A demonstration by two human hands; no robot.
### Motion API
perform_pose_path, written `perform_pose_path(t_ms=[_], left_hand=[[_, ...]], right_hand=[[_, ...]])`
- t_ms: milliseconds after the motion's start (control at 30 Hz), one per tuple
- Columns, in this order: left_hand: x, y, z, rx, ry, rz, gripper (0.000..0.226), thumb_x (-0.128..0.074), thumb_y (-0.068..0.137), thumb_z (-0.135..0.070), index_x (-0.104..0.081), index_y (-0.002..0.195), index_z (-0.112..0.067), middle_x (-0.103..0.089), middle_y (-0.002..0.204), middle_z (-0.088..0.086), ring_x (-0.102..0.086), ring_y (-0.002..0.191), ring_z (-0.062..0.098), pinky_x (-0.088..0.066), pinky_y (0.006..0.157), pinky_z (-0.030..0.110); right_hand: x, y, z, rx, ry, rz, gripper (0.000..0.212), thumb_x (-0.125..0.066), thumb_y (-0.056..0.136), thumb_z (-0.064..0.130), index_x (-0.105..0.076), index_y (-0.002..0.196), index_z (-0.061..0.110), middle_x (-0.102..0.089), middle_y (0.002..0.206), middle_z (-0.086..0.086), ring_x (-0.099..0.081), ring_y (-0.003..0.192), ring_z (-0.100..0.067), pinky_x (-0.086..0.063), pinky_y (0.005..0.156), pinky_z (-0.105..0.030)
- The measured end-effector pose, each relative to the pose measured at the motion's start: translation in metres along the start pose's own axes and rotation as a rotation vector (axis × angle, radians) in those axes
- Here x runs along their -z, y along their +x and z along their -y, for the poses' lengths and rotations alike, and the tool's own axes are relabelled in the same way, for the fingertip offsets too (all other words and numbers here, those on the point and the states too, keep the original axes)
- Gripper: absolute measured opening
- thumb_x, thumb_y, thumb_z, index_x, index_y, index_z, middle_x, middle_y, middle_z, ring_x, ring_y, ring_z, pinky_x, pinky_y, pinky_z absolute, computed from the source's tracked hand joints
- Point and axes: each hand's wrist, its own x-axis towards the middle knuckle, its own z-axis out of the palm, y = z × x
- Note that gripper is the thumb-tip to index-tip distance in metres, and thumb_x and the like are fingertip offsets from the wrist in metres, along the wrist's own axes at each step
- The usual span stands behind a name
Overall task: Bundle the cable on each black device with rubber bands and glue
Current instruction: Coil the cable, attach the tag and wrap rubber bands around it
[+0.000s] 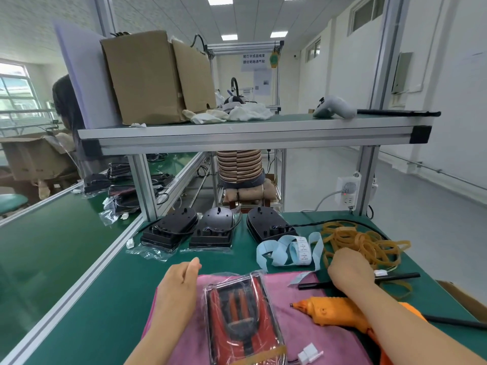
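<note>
Right hand [347,270] is digging into the heap of tan rubber bands [369,243] on the green bench [118,293].
Its fingers are hiding behind the knuckles, so I can't tell if they're pinching one. Left hand [179,283] is resting loosely curled, holding nothing, beside the red-and-black device in a clear plastic bag [243,317] on the pink towel [297,335]. The bands are looking stretchy and tangly, so I'd pinch a single loop off the edge.
</note>
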Motion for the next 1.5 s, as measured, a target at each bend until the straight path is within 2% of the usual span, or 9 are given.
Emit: perform_pose_path(t_ms=[300, 467, 700, 833, 933, 1067, 1133, 1267, 1500], left_hand=[[0.005, -0.005, -0.012, -0.013, -0.074, -0.02, 0.026, -0.045, 0.101, -0.032, -0.068, 0.091, -0.028, -0.065, 0.099, -0.007, -0.058, 0.096, 0.012, -0.038, 0.083, 0.031], [0.006, -0.008, -0.014, -0.003, -0.102, -0.012, 0.026, -0.044, 0.101, -0.035, -0.069, 0.094, -0.028, -0.066, 0.1, -0.008, -0.06, 0.099, 0.011, -0.041, 0.084, 0.031], [0.0, -0.014, -0.021, -0.005, -0.103, 0.018, 0.024, -0.046, 0.101, -0.033, -0.068, 0.092, -0.028, -0.067, 0.101, -0.007, -0.06, 0.1, 0.013, -0.043, 0.086, 0.033], [0.002, -0.017, -0.03, -0.054, -0.142, -0.002, 0.022, -0.047, 0.1, -0.033, -0.067, 0.089, -0.033, -0.066, 0.098, -0.013, -0.058, 0.096, 0.003, -0.04, 0.078, 0.028], [-0.001, -0.021, -0.045, -0.129, -0.201, -0.015, 0.02, -0.052, 0.097, -0.032, -0.067, 0.084, -0.032, -0.067, 0.092, -0.013, -0.059, 0.09, -0.002, -0.039, 0.072, 0.018], [-0.015, -0.022, -0.071, -0.198, -0.171, 0.097, 0.014, -0.059, 0.093, -0.032, -0.069, 0.084, -0.035, -0.068, 0.083, -0.022, -0.058, 0.08, -0.01, -0.038, 0.064, 0.009], [-0.024, -0.022, -0.082, -0.189, -0.154, 0.204, 0.013, -0.063, 0.091, -0.033, -0.071, 0.082, -0.035, -0.068, 0.078, -0.024, -0.061, 0.074, -0.006, -0.04, 0.059, 0.007], [-0.035, -0.022, -0.096, -0.128, -0.234, 0.305, 0.014, -0.067, 0.088, -0.033, -0.074, 0.077, -0.032, -0.071, 0.071, -0.013, -0.062, 0.064, 0.0, -0.05, 0.068, 0.025], [-0.036, -0.019, -0.089, -0.077, -0.295, 0.273, 0.023, -0.069, 0.088, -0.027, -0.075, 0.067, -0.031, -0.07, 0.06, -0.001, -0.059, 0.055, 0.006, -0.055, 0.067, 0.035]], right_hand=[[0.013, -0.003, 0.002, 0.045, 0.231, 0.04, 0.016, -0.059, 0.088, 0.02, -0.063, 0.075, 0.012, -0.063, 0.072, -0.004, -0.058, 0.063, -0.019, -0.046, 0.054, -0.026], [0.015, -0.005, 0.001, 0.067, 0.306, 0.028, 0.001, -0.063, 0.087, 0.017, -0.064, 0.087, 0.017, -0.067, 0.085, -0.001, -0.062, 0.079, -0.017, -0.054, 0.068, -0.032], [0.006, -0.011, 0.007, 0.068, 0.128, 0.103, 0.017, -0.053, 0.094, 0.019, -0.069, 0.097, 0.014, -0.069, 0.096, -0.003, -0.065, 0.086, -0.02, -0.053, 0.068, -0.028], [0.015, -0.012, 0.007, 0.101, 0.228, 0.062, 0.026, -0.055, 0.096, 0.035, -0.063, 0.082, 0.015, -0.062, 0.077, 0.0, -0.057, 0.066, -0.016, -0.044, 0.055, -0.026], [0.033, -0.015, 0.014, 0.121, 0.422, 0.156, 0.028, -0.054, 0.095, 0.016, -0.052, 0.122, 0.025, -0.06, 0.094, -0.004, -0.056, 0.079, -0.02, -0.046, 0.061, -0.028], [0.055, -0.041, 0.042, 0.125, 0.932, 0.25, 0.009, -0.059, 0.08, 0.002, -0.06, 0.073, 0.007, -0.052, 0.068, -0.006, -0.044, 0.054, -0.012, -0.034, 0.054, -0.027], [0.062, -0.061, 0.055, 0.152, 1.105, 0.347, 0.005, -0.067, 0.079, 0.002, -0.071, 0.079, -0.001, -0.062, 0.062, -0.002, -0.049, 0.047, -0.006, -0.035, 0.051, -0.022], [0.067, -0.088, 0.074, 0.376, 1.089, 0.474, 0.006, -0.076, 0.078, 0.006, -0.074, 0.074, 0.011, -0.066, 0.058, 0.003, -0.054, 0.046, 0.002, -0.04, 0.044, -0.013], [0.06, -0.089, 0.069, 0.445, 0.989, 0.458, 0.009, -0.079, 0.08, 0.016, -0.073, 0.075, 0.014, -0.068, 0.061, 0.003, -0.059, 0.054, -0.001, -0.045, 0.054, -0.015]])
